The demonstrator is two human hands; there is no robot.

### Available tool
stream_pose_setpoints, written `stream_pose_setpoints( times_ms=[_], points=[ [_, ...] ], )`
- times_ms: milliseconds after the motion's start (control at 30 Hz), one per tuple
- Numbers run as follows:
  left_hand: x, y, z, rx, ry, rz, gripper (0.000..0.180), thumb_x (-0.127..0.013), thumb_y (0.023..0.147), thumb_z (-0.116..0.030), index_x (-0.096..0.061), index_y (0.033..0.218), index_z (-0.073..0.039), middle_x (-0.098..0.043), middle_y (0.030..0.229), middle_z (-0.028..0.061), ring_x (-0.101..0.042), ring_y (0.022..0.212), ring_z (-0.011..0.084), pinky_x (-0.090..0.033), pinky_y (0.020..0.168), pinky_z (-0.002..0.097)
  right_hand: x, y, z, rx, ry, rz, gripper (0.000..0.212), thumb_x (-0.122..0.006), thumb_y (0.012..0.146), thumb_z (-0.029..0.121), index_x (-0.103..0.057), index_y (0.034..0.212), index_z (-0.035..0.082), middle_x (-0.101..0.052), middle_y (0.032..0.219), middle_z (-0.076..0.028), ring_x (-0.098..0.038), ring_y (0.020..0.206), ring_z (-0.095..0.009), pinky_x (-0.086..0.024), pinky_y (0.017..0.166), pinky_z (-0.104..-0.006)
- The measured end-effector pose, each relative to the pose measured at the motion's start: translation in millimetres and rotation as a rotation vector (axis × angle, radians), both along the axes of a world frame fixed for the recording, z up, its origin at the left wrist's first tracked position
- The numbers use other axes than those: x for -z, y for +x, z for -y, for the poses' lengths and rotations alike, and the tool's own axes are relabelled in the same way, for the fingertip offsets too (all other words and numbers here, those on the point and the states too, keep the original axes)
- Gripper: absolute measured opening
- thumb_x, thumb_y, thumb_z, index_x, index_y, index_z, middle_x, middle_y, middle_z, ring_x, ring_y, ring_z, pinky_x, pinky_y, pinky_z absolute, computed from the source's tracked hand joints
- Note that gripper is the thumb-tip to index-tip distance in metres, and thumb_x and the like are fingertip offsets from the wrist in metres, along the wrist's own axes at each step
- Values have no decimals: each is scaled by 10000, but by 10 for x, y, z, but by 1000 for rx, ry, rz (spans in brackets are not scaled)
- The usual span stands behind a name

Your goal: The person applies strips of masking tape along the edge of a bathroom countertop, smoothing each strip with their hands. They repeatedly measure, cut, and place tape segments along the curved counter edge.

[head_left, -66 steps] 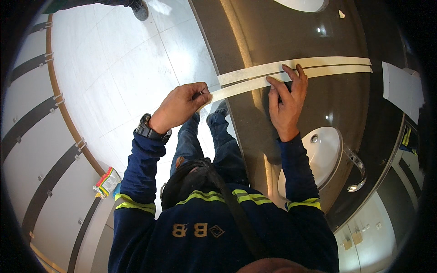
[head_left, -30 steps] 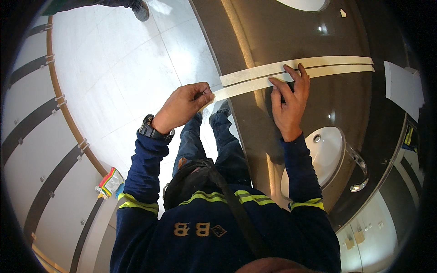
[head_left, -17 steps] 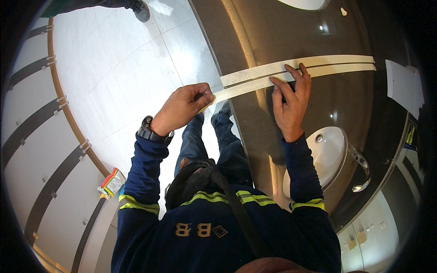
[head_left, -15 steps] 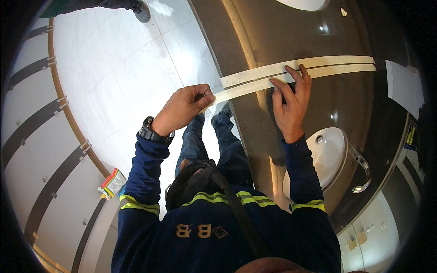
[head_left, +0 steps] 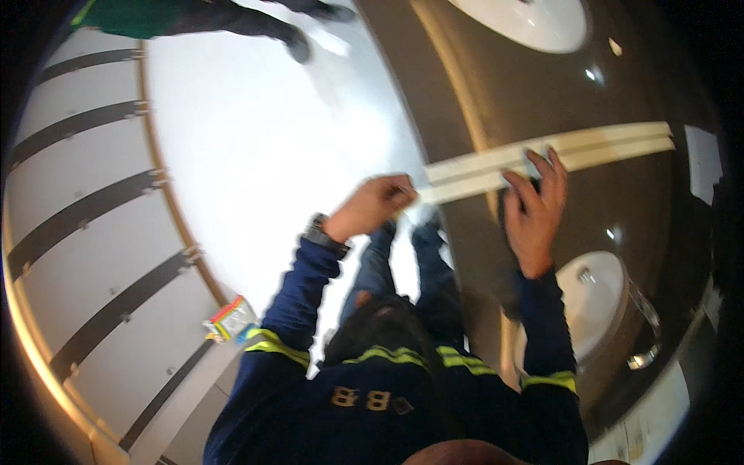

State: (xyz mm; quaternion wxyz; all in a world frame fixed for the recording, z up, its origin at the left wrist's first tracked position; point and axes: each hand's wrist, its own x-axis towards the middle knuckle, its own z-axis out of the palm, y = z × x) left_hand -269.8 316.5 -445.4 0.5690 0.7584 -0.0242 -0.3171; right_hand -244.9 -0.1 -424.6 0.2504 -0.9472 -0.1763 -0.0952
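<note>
Two pale strips lie side by side across the dark table [head_left: 643, 81], a narrow dark line running between them: the far strip [head_left: 612, 138] and the near strip [head_left: 473, 188]. The left end of the near strip reaches past the table's front edge to the left hand [head_left: 368, 208]. There the fingers are closed in a pinch on that end; blur obscures the exact grip. A dark watch [head_left: 324, 235] is worn on the left wrist. The right hand [head_left: 535, 221] is palm down, fingers moderately spread and bent, with the fingertips touching the strips partway along their length.

A white sink [head_left: 581, 302] is set in the table beside the right sleeve, with a chrome tap [head_left: 647, 325] at its right rim. Near the table's far end, a small pale scrap [head_left: 616, 46] lies beside a second basin [head_left: 546, 31]. At left, a colourful packet [head_left: 229, 319] is near the left sleeve. Another person's shoe [head_left: 297, 45] is on the white floor [head_left: 271, 139].
</note>
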Motion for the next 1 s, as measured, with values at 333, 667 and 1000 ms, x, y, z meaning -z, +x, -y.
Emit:
stream_pose_setpoints(
  times_ms=[333, 667, 1000],
  points=[
    [296, -15, -92, 17, 50, 38, 195, -633, 1073, -215, -636, 1001, -34, -625, 872, 18, -542, 856, 102, -491, 806, 306, 18, -161, -318, -59, -66, -114, 474, -737, 909, 194, -645, 1364, 98, -470, 1557, -153, -310, 1545, -390, -231, 1272, -603],
    [455, 92, -188, 30, -124, -359, 398, -614, 1066, -269, -611, 1390, -39, -711, 1212, 55, -676, 1066, 168, -543, 942, 339, -237, -110, 197, -114, -170, -274, 861, -679, 943, 541, -370, 1618, 105, -318, 1697, -133, -253, 1589, -297, -177, 1303, -513],
    [329, 74, -187, -19, -62, -336, 296, -610, 1066, -157, -633, 1323, -12, -726, 1168, 58, -675, 1022, 154, -520, 921, 295, 56, 906, 2084, 285, -395, -83, 816, -531, 1030, 599, -306, 1650, 118, -287, 1715, -119, -243, 1596, -286, -176, 1307, -497]
  ],
)
